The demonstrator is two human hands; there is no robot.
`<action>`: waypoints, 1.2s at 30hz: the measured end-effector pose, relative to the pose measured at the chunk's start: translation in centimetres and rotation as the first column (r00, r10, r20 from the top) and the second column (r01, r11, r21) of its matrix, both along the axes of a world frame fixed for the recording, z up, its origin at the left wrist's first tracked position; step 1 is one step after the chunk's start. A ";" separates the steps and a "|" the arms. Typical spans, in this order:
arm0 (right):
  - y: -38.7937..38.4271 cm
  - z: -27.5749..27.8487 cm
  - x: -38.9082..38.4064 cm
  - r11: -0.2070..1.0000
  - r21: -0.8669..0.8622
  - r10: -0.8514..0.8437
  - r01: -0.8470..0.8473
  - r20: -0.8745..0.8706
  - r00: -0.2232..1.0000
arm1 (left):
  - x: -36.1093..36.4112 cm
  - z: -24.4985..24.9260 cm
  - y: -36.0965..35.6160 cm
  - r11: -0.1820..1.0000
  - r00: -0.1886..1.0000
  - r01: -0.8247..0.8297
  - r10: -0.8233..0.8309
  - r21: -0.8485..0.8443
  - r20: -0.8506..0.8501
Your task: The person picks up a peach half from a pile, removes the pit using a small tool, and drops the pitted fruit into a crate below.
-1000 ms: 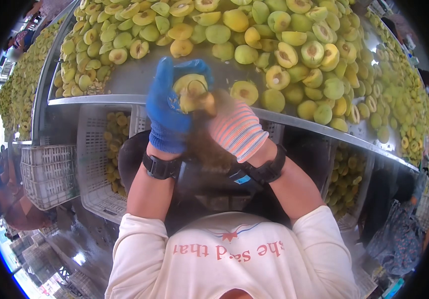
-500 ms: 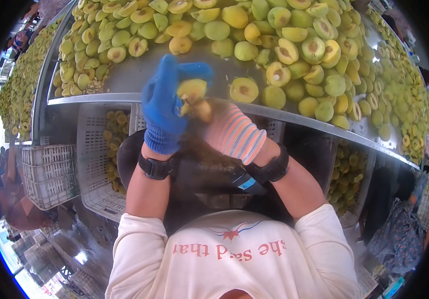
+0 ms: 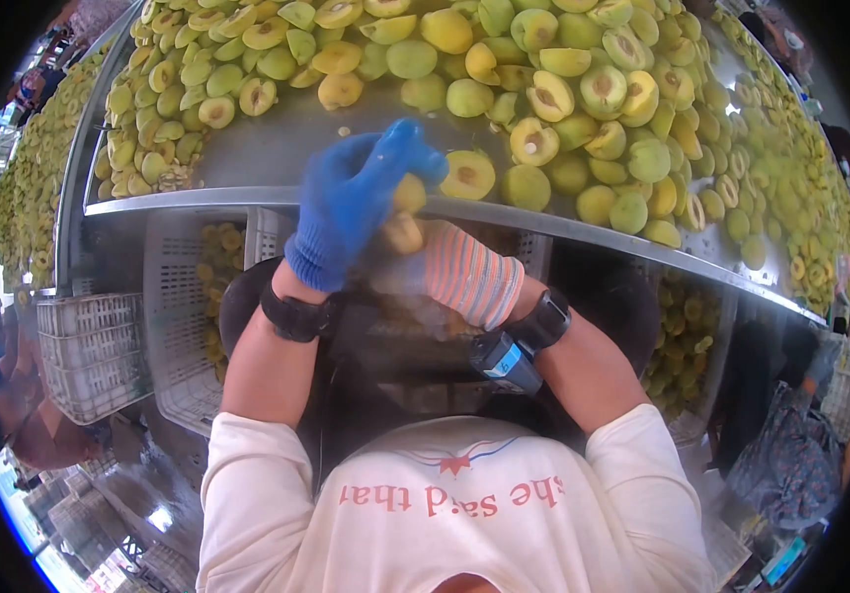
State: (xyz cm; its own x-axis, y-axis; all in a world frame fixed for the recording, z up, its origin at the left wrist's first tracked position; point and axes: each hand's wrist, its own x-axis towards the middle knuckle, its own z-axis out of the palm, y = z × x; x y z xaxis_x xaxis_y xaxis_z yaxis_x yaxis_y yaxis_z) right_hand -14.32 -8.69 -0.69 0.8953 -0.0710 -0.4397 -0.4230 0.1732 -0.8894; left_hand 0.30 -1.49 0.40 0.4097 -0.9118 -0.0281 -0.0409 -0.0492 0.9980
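Observation:
My left hand [image 3: 361,188], in a blue coated glove, is curled around a yellow-green plum half [image 3: 408,195] just over the table's front edge. A second yellowish fruit piece [image 3: 403,233] shows below it, between the two hands. My right hand [image 3: 459,269], in a striped knit glove, is close against that piece from the right. Motion smears its fingers, so I cannot tell what they hold. Past the left fingertips, a cut plum half [image 3: 467,175] lies face up on the metal table [image 3: 257,148], showing its brown centre.
Many halved and whole plums [image 3: 593,119] are heaped over the table. Below its metal edge [image 3: 593,237] stand a white crate [image 3: 173,296] with fruit at left and more fruit [image 3: 677,346] at right. A grey crate [image 3: 94,346] stands further left. Other people sit at both sides.
My left hand has moved a little right and its fingers have bent further over the fruit. My right hand stays close by, its fingers still blurred. The view has shifted slightly.

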 end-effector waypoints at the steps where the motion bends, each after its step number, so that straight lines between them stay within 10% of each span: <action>1: -0.1 -1.0 -0.2 0.967 -0.248 0.097 -0.055 0.162 0.982 | 0.3 0.1 -0.3 1.000 0.996 0.021 -0.022 -0.013 -0.086; 3: 0.0 -0.6 -0.1 0.955 -0.286 0.133 -0.084 0.159 0.978 | 0.7 0.1 -0.6 0.997 0.964 0.062 -0.071 -0.041 -0.255; 5: 0.1 1.1 0.3 0.992 0.129 0.034 -0.014 -0.154 0.988 | 0.4 -0.7 -0.5 0.985 0.984 0.065 -0.090 -0.161 -0.152; 7: 0.2 -2.5 0.4 0.822 -0.567 0.234 0.053 0.421 0.877 | 0.6 -0.9 -0.5 0.971 0.978 0.130 -0.159 -0.203 -0.134; 9: 0.0 -3.9 0.5 0.673 -0.708 0.421 0.215 0.605 0.676 | 1.8 -0.5 -0.6 0.954 0.939 0.239 -0.275 -0.182 -0.206; 11: -0.2 -3.1 0.3 0.829 -0.545 0.344 0.128 0.676 0.652 | 2.2 0.0 -0.2 0.952 0.922 0.255 -0.292 -0.171 -0.253; 14: -0.4 2.8 -0.5 0.993 0.086 0.077 -0.077 0.006 0.997 | 2.1 -2.7 0.6 0.938 0.987 0.156 -0.163 -0.311 0.004; 17: -0.4 -1.3 -1.6 0.810 -0.587 0.312 -0.013 0.411 0.857 | 2.7 -3.7 1.5 0.924 0.998 0.053 -0.059 -0.379 -0.006; 20: 0.9 0.0 -1.8 0.538 -0.774 0.243 -0.334 -0.237 0.941 | 4.0 -2.4 4.0 0.895 0.999 -0.037 0.027 -0.445 -0.028; 22: 0.7 -0.8 -2.7 0.404 -0.818 0.237 -0.410 -0.339 0.910 | 5.7 -1.8 7.6 0.879 0.954 -0.106 0.221 -0.465 0.200; 25: 0.4 -2.2 -4.1 0.331 -0.871 0.167 -0.362 -0.324 0.931 | 7.4 1.9 14.0 0.820 0.718 -0.571 0.519 -0.036 0.463; 28: 0.0 -1.8 -4.7 0.295 -0.889 0.114 -0.351 -0.332 0.936 | 7.1 2.8 13.0 0.769 0.445 -0.637 0.419 -0.049 0.791; 29: 0.1 -2.2 -4.8 0.282 -0.898 0.118 -0.337 -0.317 0.941 | 4.2 3.5 11.0 0.765 0.644 -0.640 0.484 0.071 0.593; 31: -0.1 -2.1 -5.3 0.275 -0.883 0.113 -0.380 -0.362 0.925 | 3.5 -0.7 6.3 0.948 0.553 -0.309 0.250 -0.084 0.794; 33: -0.3 -2.8 -6.0 0.277 -0.899 0.097 -0.340 -0.326 0.940 | -1.2 0.0 0.8 0.995 0.744 -0.100 0.072 0.004 0.664; 36: 0.1 -2.5 -6.8 0.307 -0.863 0.134 -0.402 -0.379 0.916 | -3.7 -3.0 -5.3 0.967 0.535 -0.126 -0.121 0.220 0.837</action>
